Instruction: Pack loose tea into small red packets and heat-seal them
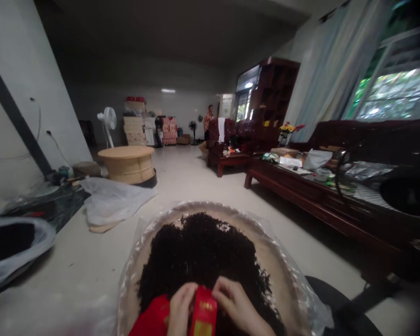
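both hands, left (179, 308) and right (236, 305), pinching a small red packet (203, 313) over a tray (133, 261) of dark leaves (203, 252), probably tea; filling underway; next needs the packet mouth held open.

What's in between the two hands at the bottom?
In the head view, a red packet stands between the left hand and the right hand, pinched by both, above a heap of dark dried leaves.

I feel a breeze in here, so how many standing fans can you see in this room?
2. A white fan stands at the back left behind the round wooden table; a small dark fan stands near the far wall. Others may be hidden.
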The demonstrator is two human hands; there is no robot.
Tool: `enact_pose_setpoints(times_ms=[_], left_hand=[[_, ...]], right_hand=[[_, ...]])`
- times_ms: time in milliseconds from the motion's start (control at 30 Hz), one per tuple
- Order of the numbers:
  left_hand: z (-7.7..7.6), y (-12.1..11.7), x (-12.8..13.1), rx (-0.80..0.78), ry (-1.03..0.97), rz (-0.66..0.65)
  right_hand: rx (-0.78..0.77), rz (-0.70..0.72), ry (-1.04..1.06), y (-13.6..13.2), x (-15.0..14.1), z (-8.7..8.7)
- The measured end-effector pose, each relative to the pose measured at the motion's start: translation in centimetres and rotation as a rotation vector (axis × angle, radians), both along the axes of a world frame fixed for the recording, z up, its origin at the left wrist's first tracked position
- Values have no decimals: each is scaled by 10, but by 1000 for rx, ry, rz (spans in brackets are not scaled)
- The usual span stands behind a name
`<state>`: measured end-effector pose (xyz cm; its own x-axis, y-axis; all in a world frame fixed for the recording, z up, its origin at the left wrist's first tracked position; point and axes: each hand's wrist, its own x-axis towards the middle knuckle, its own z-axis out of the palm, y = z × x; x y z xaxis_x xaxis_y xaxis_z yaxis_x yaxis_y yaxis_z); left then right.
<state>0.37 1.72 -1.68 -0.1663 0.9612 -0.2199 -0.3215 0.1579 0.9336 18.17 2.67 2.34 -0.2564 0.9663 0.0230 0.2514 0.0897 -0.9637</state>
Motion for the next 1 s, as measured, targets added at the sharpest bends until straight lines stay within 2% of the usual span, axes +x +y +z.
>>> enact_pose_setpoints(times_ms=[33, 100, 167, 200, 300, 367, 467, 533, 600, 667, 767, 933, 1000], left_hand=[[8, -1, -3, -22, -46, 62], [17, -1, -9, -13, -54, 176], [17, -2, -9, -14, 29, 213], [15, -3, -6, -8, 105, 172], [7, -8, 5, -3, 177, 106], [8, -9, 3, 46, 276, 58], [18, -7, -23, 118, 942, -49], [24, -2, -47, -25, 1326, -133], [25, 3, -66, -260, 1567, -280], [24, 7, -76, -333, 1614, -341], [22, 7, -76, -332, 1616, -379], [28, -1, -71, -269, 1637, -335], [22, -5, -75, -222, 1649, -314]], right_hand=[[29, -55, 49, 1, 3, 5], [58, -277, 177, 4, 4, 15], [84, -364, 286, 6, -4, 26], [68, -293, 319, 5, -11, 31], [-32, 92, 311, -1, -32, 44], [-42, 134, 278, -1, -36, 45], [-41, 19, 152, 3, -22, 33], [-50, 10, 36, 5, -8, 19], [-27, 24, -48, 3, 4, 7], [20, 10, -105, 0, 10, -2], [51, -8, -127, -3, 11, -7], [37, 16, -75, -4, 9, -6], [51, 2, -77, -5, 9, -11]])
